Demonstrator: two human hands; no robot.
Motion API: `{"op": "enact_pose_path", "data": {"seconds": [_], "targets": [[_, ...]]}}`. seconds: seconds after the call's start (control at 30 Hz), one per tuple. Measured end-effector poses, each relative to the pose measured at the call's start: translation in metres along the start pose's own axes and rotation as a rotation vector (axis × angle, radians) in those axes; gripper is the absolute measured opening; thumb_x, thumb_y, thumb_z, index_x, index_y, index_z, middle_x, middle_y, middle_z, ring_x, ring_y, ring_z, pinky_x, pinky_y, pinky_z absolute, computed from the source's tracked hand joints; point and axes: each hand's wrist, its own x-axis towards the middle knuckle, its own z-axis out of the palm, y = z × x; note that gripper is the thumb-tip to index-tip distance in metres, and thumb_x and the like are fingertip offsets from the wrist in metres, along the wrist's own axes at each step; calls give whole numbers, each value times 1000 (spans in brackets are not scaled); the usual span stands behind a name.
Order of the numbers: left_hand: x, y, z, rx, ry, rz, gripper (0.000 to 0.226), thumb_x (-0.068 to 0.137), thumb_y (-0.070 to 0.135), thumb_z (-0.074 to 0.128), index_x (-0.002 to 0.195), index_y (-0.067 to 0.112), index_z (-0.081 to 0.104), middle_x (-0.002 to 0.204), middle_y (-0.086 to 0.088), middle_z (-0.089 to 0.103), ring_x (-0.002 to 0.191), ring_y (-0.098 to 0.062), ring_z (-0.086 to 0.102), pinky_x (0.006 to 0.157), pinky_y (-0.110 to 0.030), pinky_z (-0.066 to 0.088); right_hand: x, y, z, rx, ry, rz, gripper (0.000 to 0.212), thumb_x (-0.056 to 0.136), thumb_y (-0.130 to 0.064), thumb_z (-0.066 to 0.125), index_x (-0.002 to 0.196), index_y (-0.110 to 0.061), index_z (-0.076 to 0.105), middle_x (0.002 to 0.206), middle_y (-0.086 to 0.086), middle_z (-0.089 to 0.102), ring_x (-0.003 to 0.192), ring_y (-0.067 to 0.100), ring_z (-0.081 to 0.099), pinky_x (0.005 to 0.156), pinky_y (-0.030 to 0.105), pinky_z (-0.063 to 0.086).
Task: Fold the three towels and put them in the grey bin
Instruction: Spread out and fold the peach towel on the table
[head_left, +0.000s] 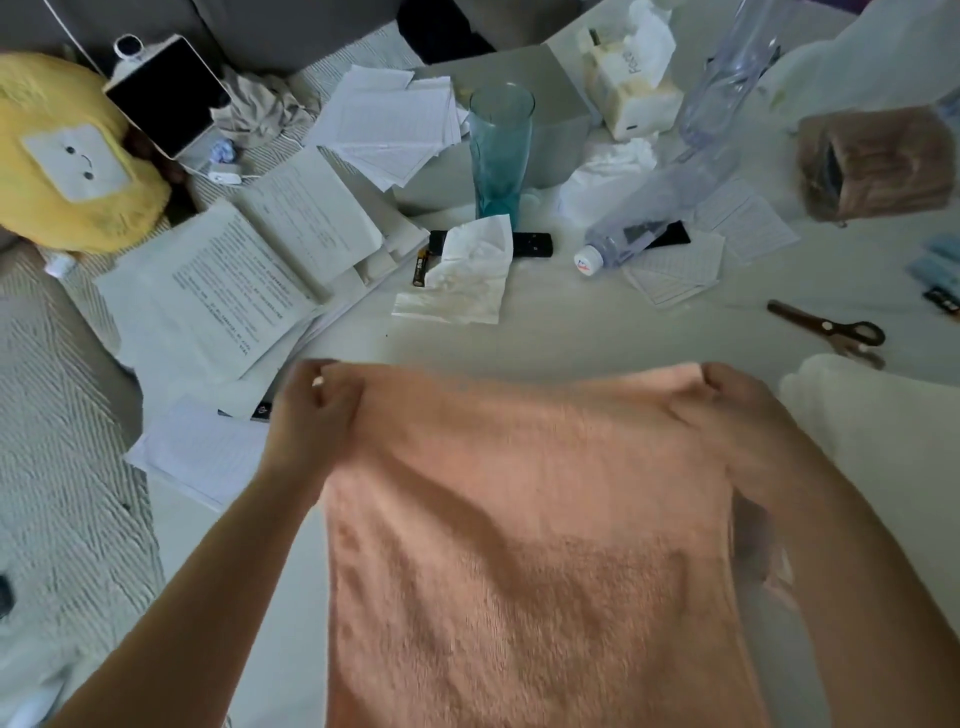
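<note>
Cluttered table (571, 332); left hand (311, 410), right hand (737, 400) pinch peach towel (530, 545) corners.

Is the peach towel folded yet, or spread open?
Spread open: the peach towel hangs as one flat sheet, left hand and right hand each pinching a top corner. No fold shows.
</note>
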Motion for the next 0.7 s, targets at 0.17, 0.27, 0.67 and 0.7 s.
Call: {"op": "enact_pose_path", "data": {"seconds": [0.17, 0.27, 0.67, 0.7], "targets": [[4, -4, 21, 23, 33, 10, 39, 95, 37, 62, 131, 25, 52, 96, 12, 62, 79, -10, 65, 53, -24, 50, 20, 12, 38, -164, 309, -87, 28, 87, -13, 59, 113, -5, 60, 102, 14, 65, 91, 30, 61, 71, 32, 42], [-31, -20, 2, 67, -51, -84, 47, 92, 42, 67, 133, 24, 51, 97, 11, 65, 83, -9, 66, 65, -26, 52, -13, 36, 41, -198, 313, -78, 60, 84, -20, 67, 139, -7, 47, 124, 16, 60, 111, 31, 59, 96, 47, 49], [-222, -93, -75, 257, -551, -235, 17, 82, 30, 80, 87, 16, 70, 77, 11, 76, 66, 2, 69, 62, -13, 47, -219, 140, -6, -105, 111, 80, 56, 85, -15, 74, 136, -30, 55, 110, -11, 70, 100, 16, 66, 72, 7, 45], [-232, -97, -76, 197, -492, -229, 15, 81, 26, 81, 90, 18, 73, 81, 8, 78, 70, -1, 72, 67, -20, 49, -223, 149, -11, -99, 124, 79, 43, 84, -16, 75, 123, -31, 64, 104, -12, 72, 96, 17, 68, 70, 3, 44]]}}
